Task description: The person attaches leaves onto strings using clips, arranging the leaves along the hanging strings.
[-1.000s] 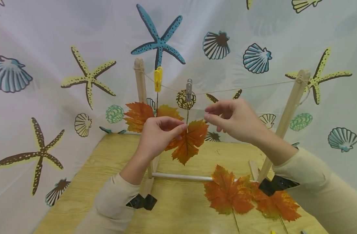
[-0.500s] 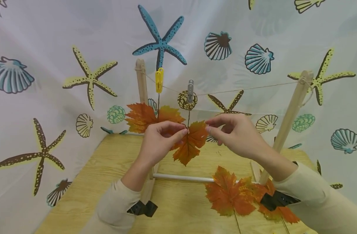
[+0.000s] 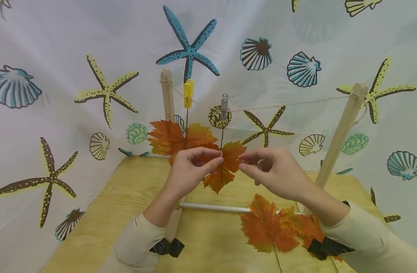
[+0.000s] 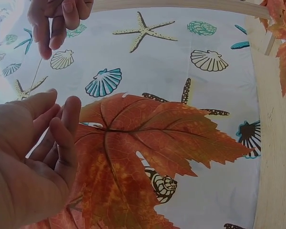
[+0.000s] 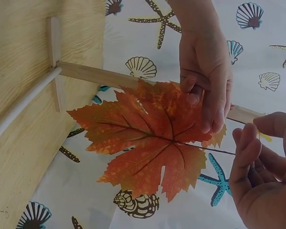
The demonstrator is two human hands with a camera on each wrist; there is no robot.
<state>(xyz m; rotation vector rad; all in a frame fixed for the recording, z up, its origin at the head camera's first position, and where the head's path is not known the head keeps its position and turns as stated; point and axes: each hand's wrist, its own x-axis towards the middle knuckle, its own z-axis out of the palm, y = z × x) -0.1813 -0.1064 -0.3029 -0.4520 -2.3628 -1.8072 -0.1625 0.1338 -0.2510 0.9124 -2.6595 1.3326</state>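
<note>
An orange-red artificial maple leaf (image 3: 223, 176) hangs by its thin dark stem (image 3: 222, 138) from a grey clothespin (image 3: 224, 106) on a string. My left hand (image 3: 184, 170) is at its left side, thumb and forefinger close together over the leaf's upper middle. Right of the leaf, my right hand (image 3: 280, 172) has loosely bent fingers, their tips close by its edge. In the right wrist view the leaf (image 5: 138, 138) spreads out below the left hand's fingers, and neither hand grips it. A yellow clothespin (image 3: 188, 94) holds another leaf (image 3: 165, 138) further left, partly behind the left hand.
The string (image 3: 290, 103) runs between a left wooden post (image 3: 167, 94) and a right one (image 3: 341, 132). A white rod (image 3: 215, 207) joins the frame low down. Two more leaves lie on the wood-grain table (image 3: 211, 239), the nearer one (image 3: 268, 227) in front of the rod.
Both hands have come down beside the hanging leaf, and the right hand has moved lower from near the string to the leaf's right edge. The leaf itself has barely moved.
</note>
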